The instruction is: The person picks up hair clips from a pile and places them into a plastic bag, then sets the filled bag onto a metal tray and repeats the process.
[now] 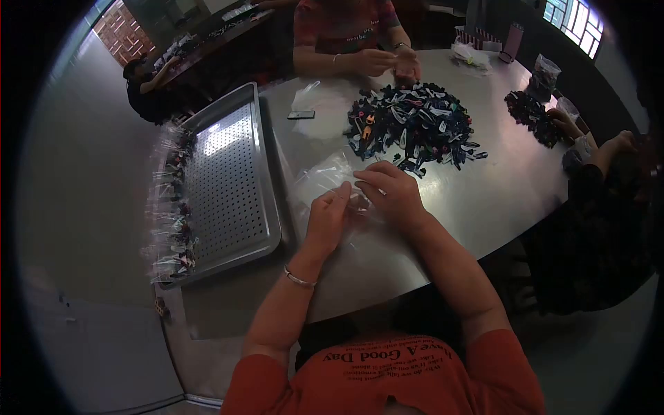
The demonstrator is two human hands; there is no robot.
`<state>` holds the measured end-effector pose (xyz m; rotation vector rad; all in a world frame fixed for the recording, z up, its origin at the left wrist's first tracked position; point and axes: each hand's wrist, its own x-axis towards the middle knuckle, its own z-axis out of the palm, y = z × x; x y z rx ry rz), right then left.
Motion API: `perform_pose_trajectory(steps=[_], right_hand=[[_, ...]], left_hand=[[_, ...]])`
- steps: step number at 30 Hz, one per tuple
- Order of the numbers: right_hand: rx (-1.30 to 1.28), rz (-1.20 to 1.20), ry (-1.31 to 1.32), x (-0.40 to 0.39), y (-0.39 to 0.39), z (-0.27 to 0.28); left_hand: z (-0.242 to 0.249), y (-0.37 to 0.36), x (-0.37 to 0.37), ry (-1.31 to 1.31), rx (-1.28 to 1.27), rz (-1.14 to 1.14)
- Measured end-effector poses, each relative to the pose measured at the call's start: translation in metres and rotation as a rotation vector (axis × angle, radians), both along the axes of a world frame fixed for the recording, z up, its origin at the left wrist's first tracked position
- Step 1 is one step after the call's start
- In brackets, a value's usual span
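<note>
Around a grey metal table (pixel 484 200), both hands pinch one clear plastic bag (pixel 332 181) at frame centre: left hand (pixel 327 216) and right hand (pixel 393 190) closed on it. Just beyond the right hand, toward upper centre, lies the dark heap of hair clips (pixel 413 124); a perforated steel tray (pixel 228 183) sits left.

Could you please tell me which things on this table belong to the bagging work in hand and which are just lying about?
In use:
clear plastic bag
left hand
right hand
pile of hair clips
perforated metal tray
filled packets

Lying about:
phone
striped cups
</note>
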<state>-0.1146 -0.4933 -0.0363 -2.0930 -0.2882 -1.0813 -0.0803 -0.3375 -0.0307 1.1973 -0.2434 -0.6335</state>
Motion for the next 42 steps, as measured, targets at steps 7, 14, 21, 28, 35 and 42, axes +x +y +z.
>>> perform_pose_trajectory(steps=[7, 14, 21, 28, 35, 42], right_hand=[[0.133, 0.140, 0.077, -0.001, 0.002, 0.006], [0.156, 0.230, 0.094, -0.004, 0.000, 0.008], [0.027, 0.084, 0.086, -0.005, 0.001, 0.009], [-0.106, 0.010, -0.017, -0.002, -0.003, 0.008], [-0.165, 0.069, -0.073, 0.003, 0.006, 0.004], [-0.099, 0.001, -0.057, 0.005, 0.009, -0.003]], left_hand=[[0.001, 0.007, 0.009, 0.029, -0.069, 0.134], [0.004, 0.009, 0.009, 0.035, -0.045, 0.150], [0.002, 0.010, 0.011, 0.042, -0.016, 0.025], [-0.001, 0.004, 0.010, 0.135, -0.155, -0.064], [-0.001, 0.005, 0.020, 0.448, -0.656, -0.061], [-0.011, -0.002, 0.015, 0.391, -0.515, 0.088]])
